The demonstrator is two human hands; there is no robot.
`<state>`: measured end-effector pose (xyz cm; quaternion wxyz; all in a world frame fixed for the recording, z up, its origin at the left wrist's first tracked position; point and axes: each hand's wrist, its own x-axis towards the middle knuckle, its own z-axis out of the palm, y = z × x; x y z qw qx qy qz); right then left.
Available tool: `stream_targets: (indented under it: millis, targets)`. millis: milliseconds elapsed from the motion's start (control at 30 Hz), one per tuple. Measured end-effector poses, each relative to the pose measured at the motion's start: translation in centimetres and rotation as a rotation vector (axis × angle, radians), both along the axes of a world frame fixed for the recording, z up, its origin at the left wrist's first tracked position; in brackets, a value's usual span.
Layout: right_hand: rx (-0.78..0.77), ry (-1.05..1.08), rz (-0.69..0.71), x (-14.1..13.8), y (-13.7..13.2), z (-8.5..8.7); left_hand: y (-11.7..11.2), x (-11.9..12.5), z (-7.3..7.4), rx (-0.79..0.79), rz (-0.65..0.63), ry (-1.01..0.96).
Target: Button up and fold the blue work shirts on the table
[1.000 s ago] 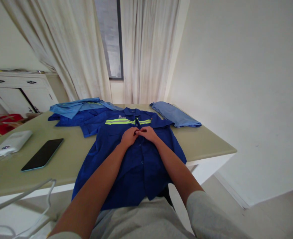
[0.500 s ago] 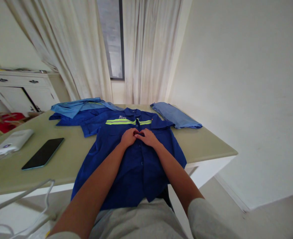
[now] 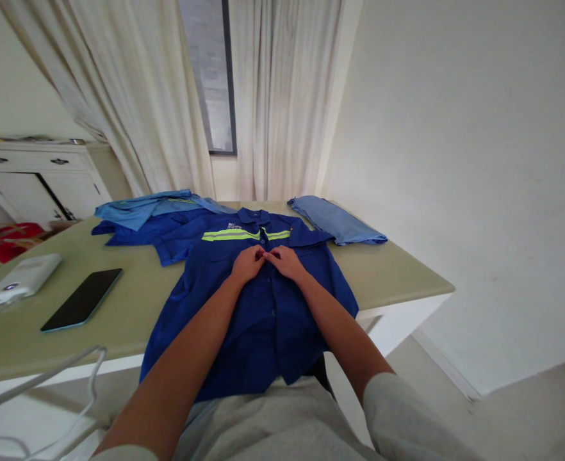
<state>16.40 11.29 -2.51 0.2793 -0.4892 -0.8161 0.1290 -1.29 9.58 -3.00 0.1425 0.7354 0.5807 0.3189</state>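
"Where were your hands?"

"Over the desk (image 3: 388, 272), my left hand (image 3: 248, 263) and right hand (image 3: 285, 261) met fingertip to fingertip, pinching the front of a dark blue shirt (image 3: 244, 346). Whether a button sat between them, I could not tell."

"Why was the shirt laid that way?"

"Face up, collar (image 3: 253, 216) away from me, likely so the front line ran straight toward my body. Its hem hung over the near edge; I gripped just below the reflective band (image 3: 229, 235), probably to keep both sides level."

"And the surroundings?"

"The olive-toned top carried more blue garments (image 3: 141, 211) at far left, a pale blue cloth (image 3: 337, 221) at far right, and a phone (image 3: 81, 299) near a white device (image 3: 23, 278), perhaps set aside to leave room. Cream curtains (image 3: 157, 96) flanked a narrow window (image 3: 212, 83); a plain wall (image 3: 455, 160) rose on the right."
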Motion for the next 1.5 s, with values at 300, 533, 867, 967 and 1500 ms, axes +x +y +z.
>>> stream_targets:
  millis: [300,533,867,967,1500]
  targets:
    - [-0.075,0.074,-0.076,-0.4,0.8,-0.8,0.4,-0.1,-0.4,0.002,-0.063,-0.054]
    - [-0.113,0.114,-0.219,-0.9,0.9,-0.4,0.5,-0.1,-0.6,-0.051,0.015,-0.114]
    - [-0.113,0.106,-0.202,-0.8,1.0,-0.5,0.0,0.1,0.0,0.003,-0.023,0.035]
    - [-0.093,0.119,-0.198,-0.8,1.1,-0.7,0.0,0.1,0.0,0.002,-0.033,0.033]
    - [-0.069,0.1,-0.214,-0.5,0.9,-0.4,0.4,-0.1,-0.5,0.008,-0.043,-0.011]
